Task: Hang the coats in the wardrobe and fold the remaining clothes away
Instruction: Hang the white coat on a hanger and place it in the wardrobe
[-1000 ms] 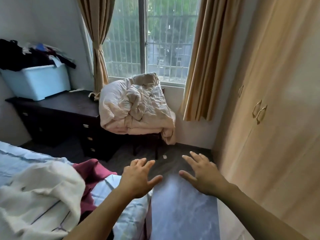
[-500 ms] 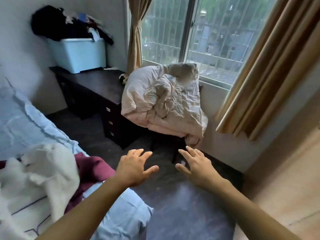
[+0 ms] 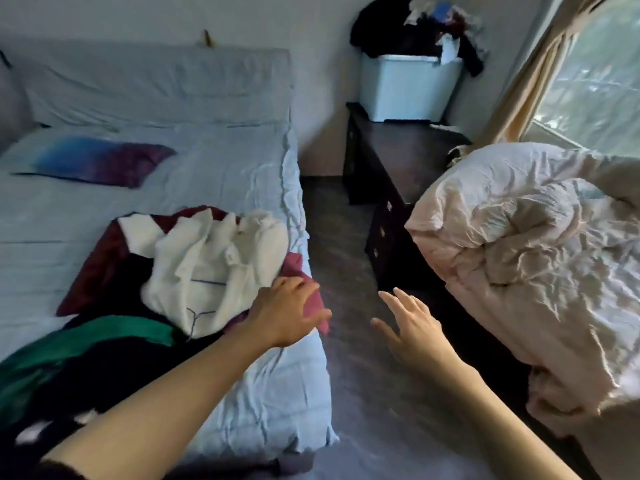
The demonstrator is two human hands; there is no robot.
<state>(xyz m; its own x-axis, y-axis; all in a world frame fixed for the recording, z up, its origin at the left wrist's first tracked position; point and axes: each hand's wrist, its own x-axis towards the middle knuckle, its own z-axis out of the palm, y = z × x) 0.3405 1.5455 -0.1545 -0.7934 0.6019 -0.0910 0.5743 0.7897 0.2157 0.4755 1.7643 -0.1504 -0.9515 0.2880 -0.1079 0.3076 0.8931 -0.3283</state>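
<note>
clothes pile on bed | L hand over edge | R hand clear

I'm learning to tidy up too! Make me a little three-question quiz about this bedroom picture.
1. True or false: the left hand is gripping the white fleecy garment.
2. Which lies on top of the clothes pile on the bed? A) white fleecy garment B) green garment C) maroon garment
3. Fill in: the pale blue storage tub stands on the dark ______.

Key
1. False: its fingers are spread and it holds nothing.
2. A
3. desk

The right hand is open too, over the floor.
</note>
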